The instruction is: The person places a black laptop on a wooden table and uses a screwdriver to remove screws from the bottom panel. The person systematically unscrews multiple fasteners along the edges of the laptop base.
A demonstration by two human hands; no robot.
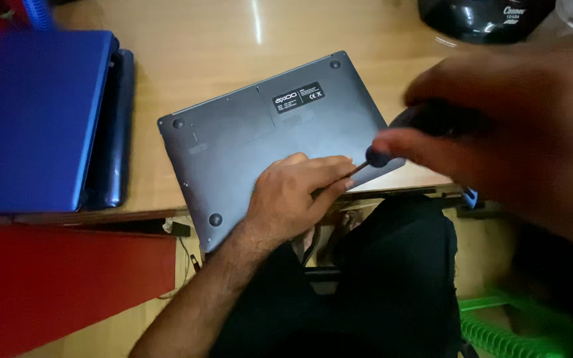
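- Blue laptop [34, 119], frame's left, sits well apart on the wooden counter [193, 40].
- Grey laptop [266, 139], centre, overhangs the counter edge; pressure could tip it.
- Left hand [293, 195] pinches the screwdriver [392, 136] shaft.
- Right hand [499, 132], blurred, grips the handle; the tip may slip.

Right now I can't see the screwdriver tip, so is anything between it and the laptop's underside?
Yes: the left hand rests on the laptop and its fingers cover the screwdriver tip. The right hand grips the handle, so contact can't be confirmed.
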